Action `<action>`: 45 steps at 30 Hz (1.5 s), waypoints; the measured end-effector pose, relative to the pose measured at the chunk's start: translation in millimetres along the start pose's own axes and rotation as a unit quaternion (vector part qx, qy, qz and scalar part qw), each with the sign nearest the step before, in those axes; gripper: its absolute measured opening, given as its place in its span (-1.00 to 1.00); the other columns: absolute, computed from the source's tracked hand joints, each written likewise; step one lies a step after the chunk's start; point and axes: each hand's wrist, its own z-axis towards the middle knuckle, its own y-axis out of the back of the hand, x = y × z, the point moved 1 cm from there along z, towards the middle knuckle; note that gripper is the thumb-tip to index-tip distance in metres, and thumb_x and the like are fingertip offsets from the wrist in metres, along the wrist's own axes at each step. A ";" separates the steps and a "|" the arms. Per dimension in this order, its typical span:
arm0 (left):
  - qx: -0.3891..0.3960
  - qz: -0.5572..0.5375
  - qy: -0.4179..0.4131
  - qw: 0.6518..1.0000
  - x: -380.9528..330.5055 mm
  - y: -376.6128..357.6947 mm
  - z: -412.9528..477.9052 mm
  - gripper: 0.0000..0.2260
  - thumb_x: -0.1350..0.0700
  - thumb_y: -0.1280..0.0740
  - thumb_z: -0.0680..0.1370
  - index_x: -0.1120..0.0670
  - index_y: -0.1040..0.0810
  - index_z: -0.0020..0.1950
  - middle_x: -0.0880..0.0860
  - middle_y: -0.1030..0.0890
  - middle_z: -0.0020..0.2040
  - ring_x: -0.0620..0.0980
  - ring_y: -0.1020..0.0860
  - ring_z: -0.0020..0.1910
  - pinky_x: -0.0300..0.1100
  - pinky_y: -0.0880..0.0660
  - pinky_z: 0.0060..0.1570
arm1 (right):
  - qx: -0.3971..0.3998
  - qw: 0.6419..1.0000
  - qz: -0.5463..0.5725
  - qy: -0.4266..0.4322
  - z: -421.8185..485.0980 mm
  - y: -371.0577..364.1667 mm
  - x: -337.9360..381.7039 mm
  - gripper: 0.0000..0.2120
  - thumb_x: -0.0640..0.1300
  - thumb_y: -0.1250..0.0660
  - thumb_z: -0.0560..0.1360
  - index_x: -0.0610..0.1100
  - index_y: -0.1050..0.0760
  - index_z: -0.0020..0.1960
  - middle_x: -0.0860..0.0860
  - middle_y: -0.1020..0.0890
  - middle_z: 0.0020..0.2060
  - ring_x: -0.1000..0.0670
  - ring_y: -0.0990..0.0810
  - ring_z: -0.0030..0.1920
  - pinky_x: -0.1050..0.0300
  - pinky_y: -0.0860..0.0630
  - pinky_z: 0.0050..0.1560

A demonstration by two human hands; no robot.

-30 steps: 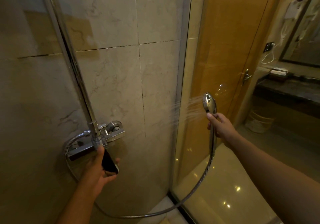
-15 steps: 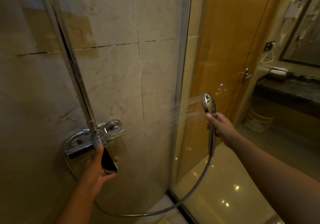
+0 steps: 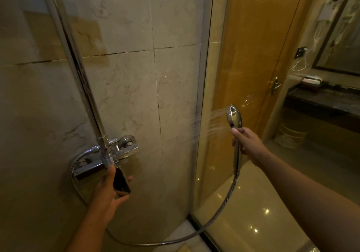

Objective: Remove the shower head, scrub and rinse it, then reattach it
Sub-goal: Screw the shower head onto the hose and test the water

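R hand (image 3: pixel 247 141) gripped the shower head (image 3: pixel 234 116) by its handle, fingers wrapped round. It was held in mid-air beside the glass panel (image 3: pixel 218 60), face turned left, spraying the tiled wall (image 3: pixel 175 96). Hose (image 3: pixel 220 210) looped down & back toward the mixer valve (image 3: pixel 124 150). L hand (image 3: pixel 108 191) held the lever (image 3: pixel 121 182), thumb on top, fingers curled under.

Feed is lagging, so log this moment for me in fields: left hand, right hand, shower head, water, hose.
left hand: grips the lever under the mixer
right hand: grips the shower head by its handle
shower head: hand-held, upright, face turned toward the wall
water: on; spray shoots from the head toward the wall
hose: joined to the handle's lower end, dips low, then rises back to the mixer
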 end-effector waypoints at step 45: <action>-0.029 0.031 -0.040 0.998 15.2 3.9 9.3 -0.69 -0.24 -0.22 0.55 -0.08 -0.51 0.13 0.12 -0.72 0.00 0.16 -0.63 0.09 0.21 -0.49 0.21 | 0.128 0.989 -0.045 0.063 -14.1 -67.5 84.9 -0.71 0.11 -0.27 0.59 -0.06 -0.54 0.16 -0.20 -0.64 0.02 -0.25 -0.63 0.09 -0.35 -0.53 0.20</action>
